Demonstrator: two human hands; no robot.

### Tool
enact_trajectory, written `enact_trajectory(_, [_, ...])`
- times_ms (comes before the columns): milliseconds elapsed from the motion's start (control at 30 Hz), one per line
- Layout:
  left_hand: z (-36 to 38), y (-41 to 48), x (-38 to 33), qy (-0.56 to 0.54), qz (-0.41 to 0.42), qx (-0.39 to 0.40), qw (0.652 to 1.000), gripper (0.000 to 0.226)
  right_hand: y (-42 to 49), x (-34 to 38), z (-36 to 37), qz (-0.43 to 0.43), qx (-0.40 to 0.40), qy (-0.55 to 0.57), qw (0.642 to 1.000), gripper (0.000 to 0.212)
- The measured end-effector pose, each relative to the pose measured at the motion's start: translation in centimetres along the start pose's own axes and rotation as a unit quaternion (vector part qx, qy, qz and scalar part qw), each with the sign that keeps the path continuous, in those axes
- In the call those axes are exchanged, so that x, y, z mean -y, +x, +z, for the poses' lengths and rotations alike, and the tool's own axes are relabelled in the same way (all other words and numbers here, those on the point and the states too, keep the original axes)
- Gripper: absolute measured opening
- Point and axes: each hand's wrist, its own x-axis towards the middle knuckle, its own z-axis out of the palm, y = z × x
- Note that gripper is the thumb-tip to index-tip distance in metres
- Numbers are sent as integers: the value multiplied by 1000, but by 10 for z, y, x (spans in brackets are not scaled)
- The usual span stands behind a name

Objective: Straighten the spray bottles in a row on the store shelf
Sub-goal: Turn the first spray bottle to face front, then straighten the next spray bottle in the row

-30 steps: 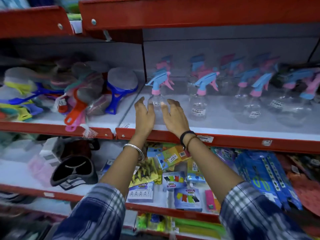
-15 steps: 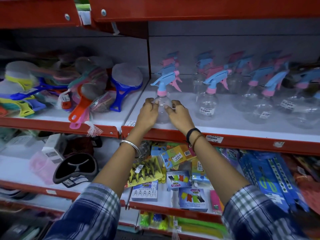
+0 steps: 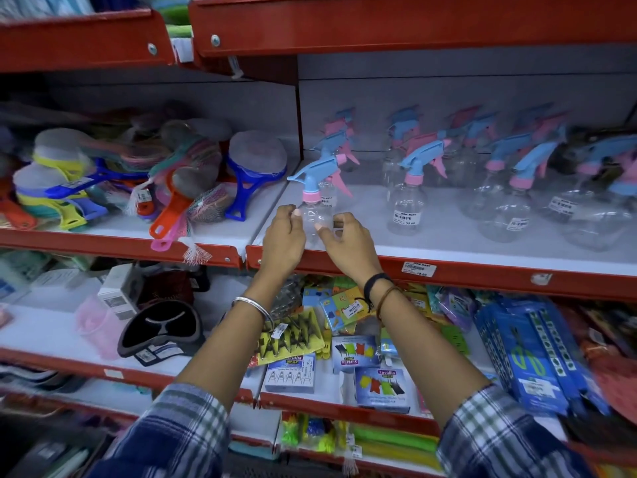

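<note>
Clear spray bottles with blue and pink trigger heads stand on the white shelf with a red front lip. The front left spray bottle stands upright near the lip, nozzle pointing left. My left hand grips its left side and my right hand its right side, fingertips on the clear body. More bottles stand behind it. A second bottle stands to the right, and several more spray bottles crowd the right, some leaning.
Coloured scrub brushes pile on the shelf section to the left. The red shelf above hangs low over the bottles. Packets of clips and blue packs fill the shelf below.
My hands have closed from flat beside the front left bottle to gripping its body. The camera view has shifted slightly; the bottle stays near the shelf lip.
</note>
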Motion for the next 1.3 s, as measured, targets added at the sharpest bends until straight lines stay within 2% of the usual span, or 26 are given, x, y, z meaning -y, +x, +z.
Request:
enact_trajectory(100, [5, -15, -7, -40, 22, -133, 990, 30, -3, -8, -15, -6, -31, 10, 999, 38])
enact_trajectory(167, [12, -29, -16, -36, 118, -211, 970, 20, -4, -18, -32, -14, -79, 20, 997, 33])
enact_trajectory(200, [19, -36, -23, -29, 177, -211, 961, 17, -4, -24, -43, -15, -106, 25, 994, 30])
enact_trajectory(267, [38, -48, -36, -38, 269, -140, 952, 16, -1, -36, -63, -10, -155, 28, 988, 28])
enact_trajectory(333, [58, -52, -49, -47, 289, -47, 955, 20, 7, -45, -80, 6, -190, 23, 981, 28])
enact_trajectory(433, [89, -39, -70, -51, 219, 45, 973, 29, 25, -58, -99, 32, -205, 11, 978, 33])
enact_trajectory(500, [106, -19, -80, -50, 99, 100, 989, 40, 37, -64, -105, 55, -171, 6, 984, 39])
enact_trajectory(567, [119, 1, -91, -56, -43, 152, 986, 51, 47, -70, -109, 75, -126, 13, 989, 43])
enact_trajectory(633, [131, 15, -96, -58, -106, 175, 977, 57, 55, -73, -111, 94, -95, 21, 991, 48])
enact_trajectory(833, [144, 21, -96, -61, -97, 198, 973, 52, 61, -76, -116, 107, -47, 42, 992, 43])
enact_trajectory(1067, [132, -5, -87, -12, 14, 170, 985, 50, 46, -77, -120, 79, -52, 44, 995, 34])
enact_trajectory(1300, [115, -34, -85, -14, 31, 162, 986, 47, 17, -72, -121, 58, -55, 39, 996, 37])
